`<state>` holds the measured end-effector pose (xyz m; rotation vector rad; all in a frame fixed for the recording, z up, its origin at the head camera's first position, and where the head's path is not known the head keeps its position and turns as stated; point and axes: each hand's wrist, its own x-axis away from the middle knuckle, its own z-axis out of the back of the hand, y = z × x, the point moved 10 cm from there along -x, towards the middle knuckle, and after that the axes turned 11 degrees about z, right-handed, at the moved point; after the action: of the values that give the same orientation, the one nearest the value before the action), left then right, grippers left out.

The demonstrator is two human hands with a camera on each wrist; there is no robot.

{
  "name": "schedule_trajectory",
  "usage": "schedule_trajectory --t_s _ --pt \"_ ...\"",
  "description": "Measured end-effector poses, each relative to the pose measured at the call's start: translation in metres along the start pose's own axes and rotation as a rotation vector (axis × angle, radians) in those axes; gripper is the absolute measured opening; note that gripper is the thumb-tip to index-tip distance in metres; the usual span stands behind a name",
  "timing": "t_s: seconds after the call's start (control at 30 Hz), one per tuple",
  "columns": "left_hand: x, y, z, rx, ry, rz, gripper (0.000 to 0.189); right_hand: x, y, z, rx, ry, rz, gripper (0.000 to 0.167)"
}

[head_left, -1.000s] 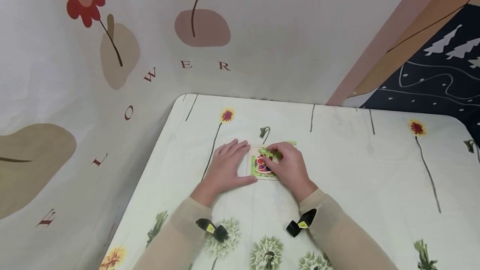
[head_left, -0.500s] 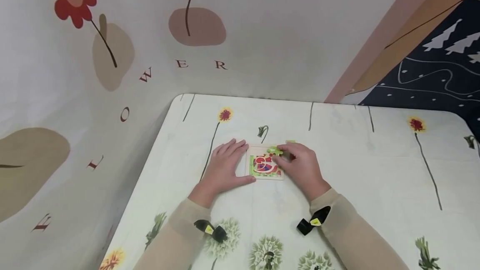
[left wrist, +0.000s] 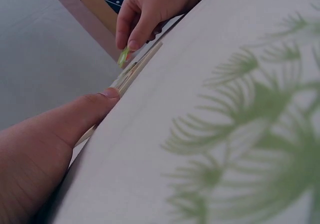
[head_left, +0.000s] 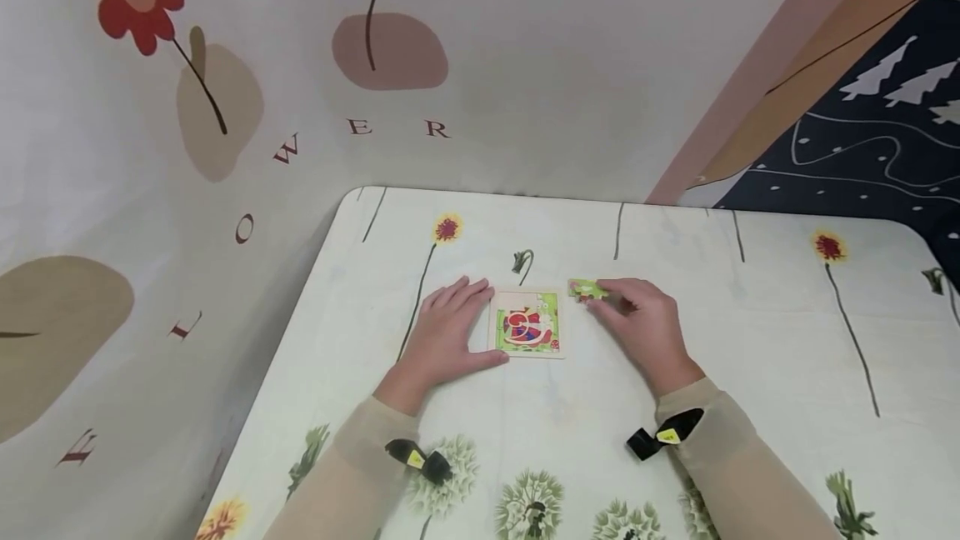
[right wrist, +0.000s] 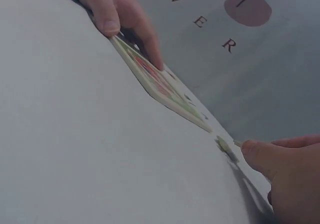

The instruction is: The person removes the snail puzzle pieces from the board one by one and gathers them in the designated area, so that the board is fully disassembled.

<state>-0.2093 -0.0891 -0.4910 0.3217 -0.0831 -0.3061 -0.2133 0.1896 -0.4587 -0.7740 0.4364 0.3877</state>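
A small square wooden jigsaw puzzle board (head_left: 563, 325) lies flat, with a red snail-like picture on green and a bare patch at its upper left. At its left side rests my left hand (head_left: 444, 336), fingers straight and spread, the thumb (left wrist: 107, 94) touching the near corner of the board. To the right of the board, my right hand (head_left: 645, 327) pinches a green puzzle piece (left wrist: 123, 57) between thumb and fingers. Green puzzle pieces (head_left: 582, 288) show at its fingertips; the head view does not clearly separate the held one from any lying on the table.
The table (head_left: 750, 340) has a white cloth printed with flowers and dandelions. A wall hanging (head_left: 540, 107) with printed letters rises behind its far edge. Each sleeved wrist wears a black camera, one on the left (head_left: 420, 461) and one on the right (head_left: 663, 436).
My right hand has lifted a green piece off the top of the board and carried it right, beside the board. The board's upper left is now bare. My left hand stays in place.
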Motion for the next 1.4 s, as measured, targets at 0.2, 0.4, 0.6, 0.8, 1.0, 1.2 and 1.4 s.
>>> schedule_trajectory --t_s 0.2,0.4,0.6,0.8,1.0,1.2,1.4 --pt "0.001 -0.001 0.0 0.002 0.007 0.0 0.106 0.002 0.015 0.014 0.042 0.007 -0.03 0.032" --pt "0.001 -0.001 0.001 0.009 0.017 -0.008 0.105 0.002 0.02 0.014 0.058 -0.025 -0.046 0.031" --pt "0.0 -0.002 0.0 0.003 0.011 0.001 0.106 0.001 0.02 0.008 0.066 -0.075 -0.05 0.031" --pt "0.001 -0.002 0.0 0.006 0.005 0.001 0.106 0.001 0.021 0.005 0.074 -0.098 -0.071 0.031" --pt "0.001 -0.001 0.001 0.012 0.014 -0.004 0.106 0.0 0.023 0.003 0.102 -0.112 -0.093 0.026" --pt "0.001 -0.001 0.001 0.014 0.01 -0.002 0.106 -0.001 0.021 0.001 0.116 -0.113 -0.098 0.022" --pt "0.001 0.0 0.002 0.018 0.002 0.003 0.105 -0.001 0.019 0.002 0.121 -0.105 -0.084 0.019"
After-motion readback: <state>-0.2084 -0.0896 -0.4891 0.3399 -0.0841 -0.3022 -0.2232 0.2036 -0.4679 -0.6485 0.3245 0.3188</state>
